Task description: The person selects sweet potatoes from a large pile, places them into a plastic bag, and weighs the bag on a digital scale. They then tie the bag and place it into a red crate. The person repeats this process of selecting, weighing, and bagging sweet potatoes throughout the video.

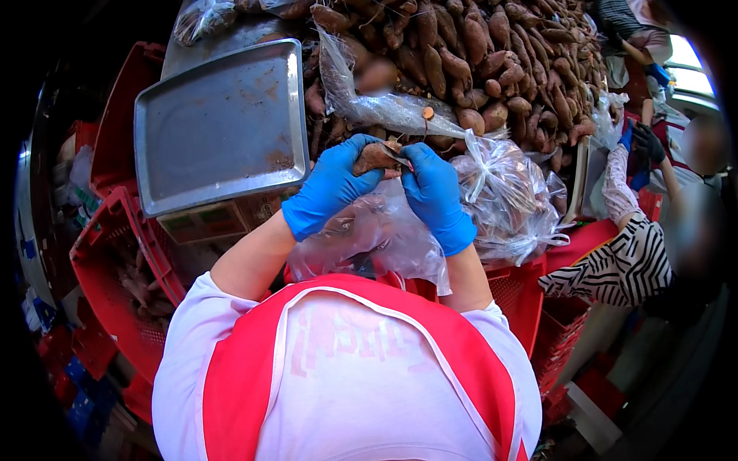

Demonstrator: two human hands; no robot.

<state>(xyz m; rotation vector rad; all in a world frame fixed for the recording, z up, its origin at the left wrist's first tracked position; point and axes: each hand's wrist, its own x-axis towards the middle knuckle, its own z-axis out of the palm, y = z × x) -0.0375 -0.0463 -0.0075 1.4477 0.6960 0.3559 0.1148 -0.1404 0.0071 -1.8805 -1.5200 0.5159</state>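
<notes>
My left hand (340,181), in a blue rubber glove, grips a brown sweet potato (372,159). My right hand (432,187), gloved alike, pinches a thin grey blade (395,152) against the end of that sweet potato; its handle is hidden in my fingers. Below both hands lies a clear plastic bag (403,230) with sweet potatoes inside. A tied clear bag of sweet potatoes (501,196) rests just right of my right hand. Beyond my hands spreads a big heap of sweet potatoes (519,57), with a crumpled plastic sheet (398,112) on its near edge.
Left of my hands stands a weighing scale with a metal tray (225,127). Red plastic crates (124,276) sit at lower left, one holding sweet potatoes; another red crate (516,305) is at right. Co-workers, one in a striped garment (620,265), work along the right side.
</notes>
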